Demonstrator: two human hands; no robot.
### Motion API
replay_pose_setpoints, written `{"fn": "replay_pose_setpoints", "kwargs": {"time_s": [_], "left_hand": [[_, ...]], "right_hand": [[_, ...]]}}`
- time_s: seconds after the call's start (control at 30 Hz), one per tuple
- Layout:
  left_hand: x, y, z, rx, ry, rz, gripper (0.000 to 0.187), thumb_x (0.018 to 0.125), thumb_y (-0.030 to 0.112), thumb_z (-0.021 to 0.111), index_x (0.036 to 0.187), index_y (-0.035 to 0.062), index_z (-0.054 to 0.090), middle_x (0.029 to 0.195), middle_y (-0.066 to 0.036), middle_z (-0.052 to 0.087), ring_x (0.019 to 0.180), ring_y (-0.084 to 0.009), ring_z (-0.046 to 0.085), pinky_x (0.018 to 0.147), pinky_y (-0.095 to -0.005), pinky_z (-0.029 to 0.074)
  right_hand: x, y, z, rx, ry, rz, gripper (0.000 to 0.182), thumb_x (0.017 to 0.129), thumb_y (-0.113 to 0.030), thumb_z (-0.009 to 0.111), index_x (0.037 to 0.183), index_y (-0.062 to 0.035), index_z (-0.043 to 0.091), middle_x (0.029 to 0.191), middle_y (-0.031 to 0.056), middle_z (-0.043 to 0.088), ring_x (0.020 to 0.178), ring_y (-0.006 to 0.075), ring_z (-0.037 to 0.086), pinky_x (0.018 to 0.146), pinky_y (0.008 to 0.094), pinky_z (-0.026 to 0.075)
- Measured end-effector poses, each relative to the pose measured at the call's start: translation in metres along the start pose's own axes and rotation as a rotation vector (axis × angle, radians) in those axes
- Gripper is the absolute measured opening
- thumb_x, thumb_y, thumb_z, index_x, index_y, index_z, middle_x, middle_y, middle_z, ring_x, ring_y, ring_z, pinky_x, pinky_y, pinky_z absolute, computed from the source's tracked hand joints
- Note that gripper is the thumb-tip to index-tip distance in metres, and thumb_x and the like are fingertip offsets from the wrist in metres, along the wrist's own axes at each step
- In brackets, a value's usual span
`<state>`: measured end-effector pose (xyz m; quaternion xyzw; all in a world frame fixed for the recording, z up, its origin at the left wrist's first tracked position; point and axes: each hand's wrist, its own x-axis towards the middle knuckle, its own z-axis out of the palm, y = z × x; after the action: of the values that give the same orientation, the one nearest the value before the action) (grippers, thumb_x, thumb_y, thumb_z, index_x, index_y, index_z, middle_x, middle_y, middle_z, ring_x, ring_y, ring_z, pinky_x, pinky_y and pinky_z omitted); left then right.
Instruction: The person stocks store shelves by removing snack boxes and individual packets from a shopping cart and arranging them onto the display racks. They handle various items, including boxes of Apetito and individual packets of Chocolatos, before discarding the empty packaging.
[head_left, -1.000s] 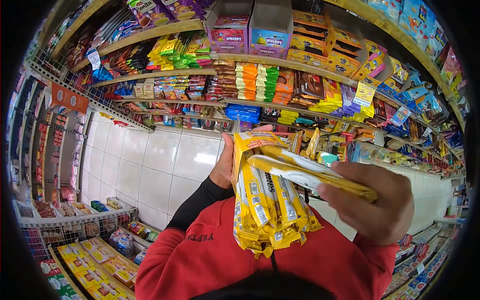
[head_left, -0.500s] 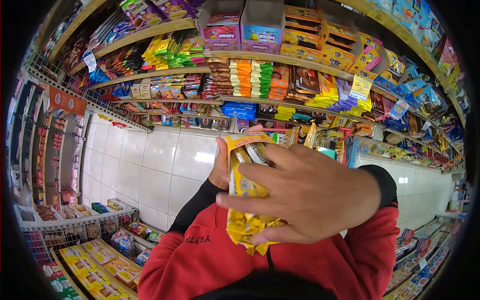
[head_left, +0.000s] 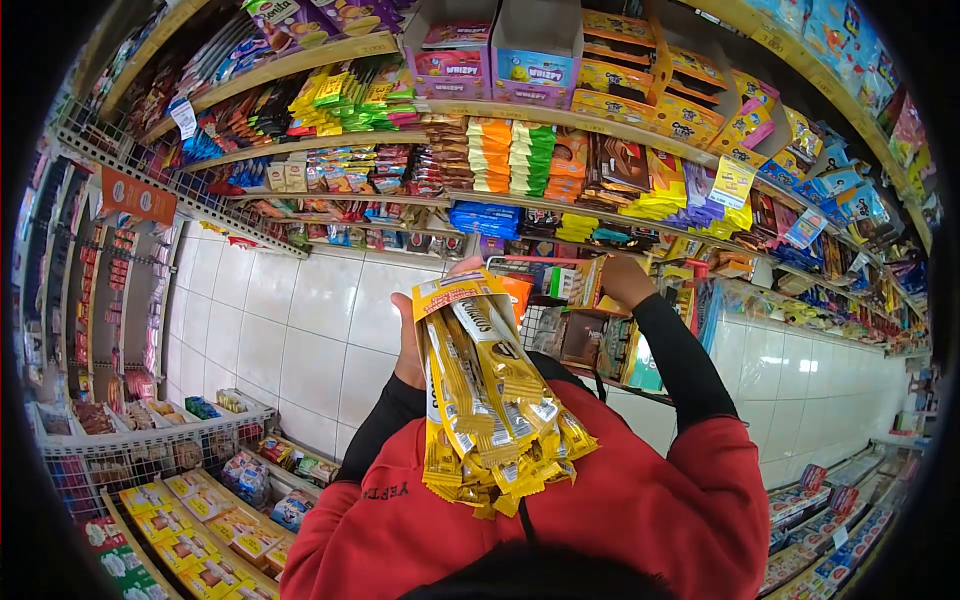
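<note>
My left hand grips an open yellow carton from its far side, the thumb along the left edge. Many slim yellow snack sachets fill the carton and fan out of its near end, above my red sweater. Further forward and to the right, my right hand reaches down into a shopping cart, beside a tan-and-yellow box. Its fingers look curled and are partly hidden, so what they hold cannot be made out.
Shelves packed with snack bars and boxes run across the front. At the left stand a wire rack and yellow boxes. Pale floor tiles lie between. More goods sit at the lower right.
My right hand has left the sachets and moved forward and right into the cart. The carton is now uncovered, tilted, with its sachets spread further out; my left hand still holds it.
</note>
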<state>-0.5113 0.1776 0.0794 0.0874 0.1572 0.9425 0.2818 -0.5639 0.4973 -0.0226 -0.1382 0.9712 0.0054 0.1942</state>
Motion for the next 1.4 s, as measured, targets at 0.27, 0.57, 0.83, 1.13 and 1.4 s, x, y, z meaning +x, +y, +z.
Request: {"fn": "replay_pose_setpoints", "kwargs": {"time_s": [0.27, 0.57, 0.83, 1.13, 1.4], "left_hand": [[-0.004, 0.004, 0.0, -0.05, 0.034, 0.01, 0.096, 0.072, 0.07, 0.056, 0.139, 0.0081, 0.028, 0.117, -0.018, 0.046, 0.098, -0.0373, 0.052, 0.075, -0.0506, 0.05], [-0.003, -0.002, 0.001, -0.03, -0.007, -0.009, 0.106, 0.067, 0.079, 0.046, 0.139, 0.0052, 0.025, 0.123, -0.016, 0.05, 0.112, -0.0299, 0.052, 0.094, -0.0437, 0.045], [-0.007, -0.002, 0.007, -0.037, -0.037, 0.007, 0.106, 0.068, 0.08, 0.043, 0.14, 0.0054, 0.024, 0.124, -0.017, 0.05, 0.114, -0.0294, 0.051, 0.097, -0.0435, 0.042], [0.001, -0.017, -0.007, -0.348, -0.383, 0.196, 0.103, 0.063, 0.076, 0.058, 0.142, 0.0162, 0.026, 0.122, -0.017, 0.045, 0.107, -0.0381, 0.048, 0.088, -0.0508, 0.044], [0.01, -0.003, 0.011, -0.372, -0.59, 0.352, 0.103, 0.065, 0.068, 0.066, 0.141, 0.0109, 0.026, 0.125, -0.022, 0.038, 0.109, -0.0415, 0.045, 0.089, -0.0541, 0.042]], "right_hand": [[-0.015, -0.001, 0.046, 0.164, 0.282, 0.38, 0.033, 0.079, -0.027, 0.064, 0.078, 0.0055, 0.062, 0.079, 0.022, 0.062, 0.077, 0.0328, 0.063, 0.069, 0.0407, 0.052], [0.006, -0.011, 0.076, -0.025, 0.164, 0.542, 0.024, 0.084, -0.019, 0.052, 0.072, -0.0043, 0.068, 0.082, 0.0124, 0.065, 0.076, 0.0294, 0.065, 0.067, 0.0405, 0.051], [0.013, -0.004, 0.069, 0.065, -0.043, 0.494, 0.027, 0.085, -0.023, 0.048, 0.088, -0.0058, 0.068, 0.091, 0.0135, 0.068, 0.083, 0.0306, 0.066, 0.07, 0.0431, 0.051], [0.015, -0.004, 0.077, -0.041, -0.121, 0.44, 0.029, 0.085, -0.023, 0.048, 0.094, -0.0046, 0.068, 0.096, 0.0156, 0.067, 0.085, 0.0322, 0.065, 0.068, 0.0486, 0.05], [0.002, -0.012, 0.059, 0.011, 0.033, 0.462, 0.023, 0.083, -0.021, 0.052, 0.084, -0.0051, 0.069, 0.086, 0.0169, 0.067, 0.075, 0.0318, 0.066, 0.061, 0.0444, 0.051]]}}
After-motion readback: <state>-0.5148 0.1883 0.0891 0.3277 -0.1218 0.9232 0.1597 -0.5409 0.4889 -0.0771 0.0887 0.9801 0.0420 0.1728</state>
